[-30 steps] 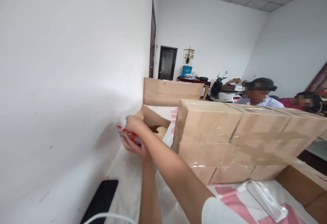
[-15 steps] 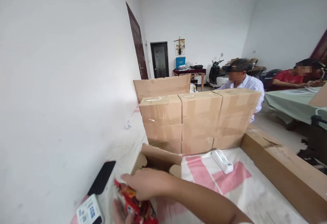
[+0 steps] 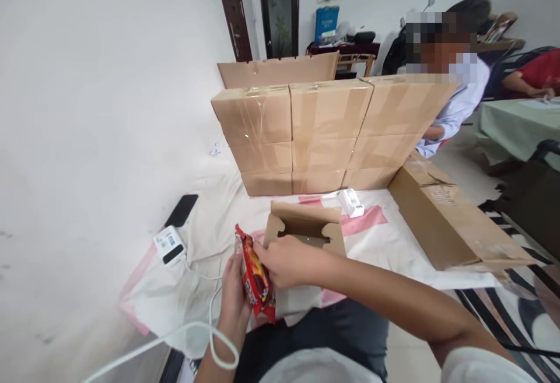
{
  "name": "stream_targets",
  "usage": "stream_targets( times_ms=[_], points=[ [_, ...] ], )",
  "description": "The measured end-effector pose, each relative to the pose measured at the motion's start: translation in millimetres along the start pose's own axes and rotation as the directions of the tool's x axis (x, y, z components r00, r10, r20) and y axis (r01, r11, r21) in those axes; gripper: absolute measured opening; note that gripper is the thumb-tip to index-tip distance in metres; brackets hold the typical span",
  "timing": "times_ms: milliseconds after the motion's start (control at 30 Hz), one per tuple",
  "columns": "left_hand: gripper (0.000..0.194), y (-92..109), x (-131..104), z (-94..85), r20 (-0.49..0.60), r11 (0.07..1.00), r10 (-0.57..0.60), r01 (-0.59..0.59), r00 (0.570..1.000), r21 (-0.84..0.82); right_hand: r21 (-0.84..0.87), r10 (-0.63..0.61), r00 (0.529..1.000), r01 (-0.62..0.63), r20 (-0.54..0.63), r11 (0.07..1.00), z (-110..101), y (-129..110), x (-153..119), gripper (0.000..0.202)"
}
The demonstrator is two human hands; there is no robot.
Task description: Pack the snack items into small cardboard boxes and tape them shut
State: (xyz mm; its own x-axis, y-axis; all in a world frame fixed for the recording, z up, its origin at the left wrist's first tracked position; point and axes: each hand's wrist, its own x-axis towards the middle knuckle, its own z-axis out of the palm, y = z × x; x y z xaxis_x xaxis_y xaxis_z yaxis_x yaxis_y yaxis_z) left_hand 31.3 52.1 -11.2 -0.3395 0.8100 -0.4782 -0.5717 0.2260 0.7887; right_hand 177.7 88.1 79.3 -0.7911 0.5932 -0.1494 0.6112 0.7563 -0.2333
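Observation:
A red, glossy snack packet (image 3: pixel 257 275) with a yellow and brown picture is held upright and tilted between both hands. My left hand (image 3: pixel 235 287) grips it from the left side, with the fingers partly behind it. From the right, my right hand (image 3: pixel 286 262) presses its fingers against the packet's upper right edge. Just behind my right hand stands a small open cardboard box (image 3: pixel 335 232), flaps raised; its front is partly hidden by my right hand and forearm, and I cannot make out what lies inside.
Stacked taped cartons (image 3: pixel 324 132) form a wall behind. A white device (image 3: pixel 351 203) sits before them. At left lie a black phone (image 3: pixel 182 210) and a white box-shaped device (image 3: pixel 168 245) with a white cable (image 3: pixel 175 329). A long carton (image 3: pixel 455 225) edges the right; a person (image 3: pixel 464 88) sits beyond.
My view has tilted down, bringing the lap and the small box into fuller sight. Both hands still hold the red packet, which now shows clearly and stands more upright.

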Motion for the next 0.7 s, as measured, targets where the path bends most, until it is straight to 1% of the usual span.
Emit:
stream_targets(
  times_ms=[67, 100, 133, 167, 200, 233, 267, 300, 333, 367, 400, 433, 500, 533, 567, 600, 633, 667, 700],
  points=[
    [0.035, 7.5, -3.1, -7.2, -0.031, 0.997, 0.076, -0.077, 0.997, -0.029, 0.021, 0.032, 0.999, -0.031, -0.027, 0.999, 1.4, 5.4, -7.6, 0.076],
    [0.039, 15.3, -4.5, -12.4, -0.055, 0.992, 0.118, -0.12, 0.991, -0.038, 0.048, 0.042, 0.999, -0.041, -0.023, 0.998, 0.9, 8.9, -11.5, 0.08],
    [0.041, 25.3, -6.1, -17.2, -0.091, 0.982, 0.184, -0.188, 0.979, -0.037, 0.088, 0.045, 0.999, -0.044, -0.011, 0.995, -0.4, 12.5, -15.2, 0.084],
    [0.042, 36.9, -8.0, -20.4, -0.129, 0.961, 0.27, -0.276, 0.954, -0.032, 0.145, 0.038, 0.999, -0.038, 0.002, 0.989, -2.7, 16.0, -18.4, 0.088],
    [0.041, 48.9, -10.3, -21.3, -0.169, 0.922, 0.377, -0.386, 0.911, -0.024, 0.22, 0.025, 1.0, -0.027, 0.011, 0.975, -5.9, 18.7, -20.9, 0.091],
    [0.038, 60.3, -13.1, -19.1, -0.205, 0.857, 0.503, -0.515, 0.839, -0.007, 0.311, 0.009, 1.0, -0.013, 0.016, 0.95, -10.1, 20.3, -22.7, 0.095],
    [0.036, 69.8, -16.4, -13.4, -0.232, 0.755, 0.641, -0.655, 0.732, 0.022, 0.408, -0.005, 1.0, 0.001, 0.008, 0.913, -15.1, 20.5, -23.6, 0.099],
    [0.033, 76.5, -20.1, -4.5, -0.237, 0.625, 0.766, -0.778, 0.598, 0.057, 0.504, -0.007, 1.0, 0.015, -0.018, 0.864, -20.7, 19.2, -23.8, 0.103],
    [0.031, 79.9, -24.0, 7.3, -0.219, 0.49, 0.859, -0.867, 0.463, 0.092, 0.591, 0.012, 0.998, 0.029, -0.066, 0.806, -26.9, 16.8, -23.5, 0.107],
    [0.029, 80.0, -27.9, 21.0, -0.179, 0.369, 0.921, -0.922, 0.345, 0.12, 0.659, 0.055, 0.99, 0.046, -0.131, 0.751, -33.4, 13.6, -23.2, 0.11],
    [0.029, 77.2, -31.4, 35.5, -0.119, 0.289, 0.954, -0.948, 0.274, 0.132, 0.702, 0.108, 0.972, 0.07, -0.207, 0.708, -40.0, 10.5, -23.3, 0.11],
    [0.029, 72.5, -34.0, 49.6, -0.045, 0.257, 0.966, -0.959, 0.253, 0.119, 0.723, 0.161, 0.945, 0.1, -0.283, 0.684, -46.6, 8.3, -24.4, 0.106],
    [0.03, 61.9, -34.6, 71.4, 0.123, 0.273, 0.954, -0.961, 0.275, 0.03, 0.716, 0.248, 0.88, 0.137, -0.405, 0.685, -59.0, 9.8, -32.0, 0.092],
    [0.03, 58.1, -31.9, 77.4, 0.194, 0.297, 0.938, -0.955, 0.287, -0.022, 0.701, 0.283, 0.852, 0.129, -0.441, 0.702, -64.6, 14.1, -38.8, 0.085],
    [0.029, 56.2, -26.8, 79.6, 0.256, 0.31, 0.924, -0.948, 0.285, -0.065, 0.686, 0.322, 0.829, 0.099, -0.457, 0.721, -69.4, 20.7, -47.3, 0.079],
    [0.026, 56.1, -19.6, 78.3, 0.326, 0.31, 0.907, -0.947, 0.267, -0.086, 0.676, 0.365, 0.814, 0.046, -0.453, 0.736, -73.1, 29.2, -56.7, 0.076],
    [0.023, 57.7, -10.6, 74.2, 0.426, 0.299, 0.872, -0.951, 0.24, -0.075, 0.666, 0.403, 0.808, -0.018, -0.429, 0.746, -75.2, 38.7, -66.1, 0.073],
    [0.02, 60.4, -0.5, 68.4, 0.566, 0.271, 0.798, -0.962, 0.205, -0.034, 0.652, 0.426, 0.818, -0.084, -0.388, 0.754, -75.5, 48.5, -74.3, 0.07],
    [0.018, 63.3, 9.9, 62.0, 0.723, 0.218, 0.669, -0.976, 0.17, 0.028, 0.627, 0.431, 0.837, -0.142, -0.337, 0.766, -73.6, 57.6, -80.5, 0.068]
  ],
)
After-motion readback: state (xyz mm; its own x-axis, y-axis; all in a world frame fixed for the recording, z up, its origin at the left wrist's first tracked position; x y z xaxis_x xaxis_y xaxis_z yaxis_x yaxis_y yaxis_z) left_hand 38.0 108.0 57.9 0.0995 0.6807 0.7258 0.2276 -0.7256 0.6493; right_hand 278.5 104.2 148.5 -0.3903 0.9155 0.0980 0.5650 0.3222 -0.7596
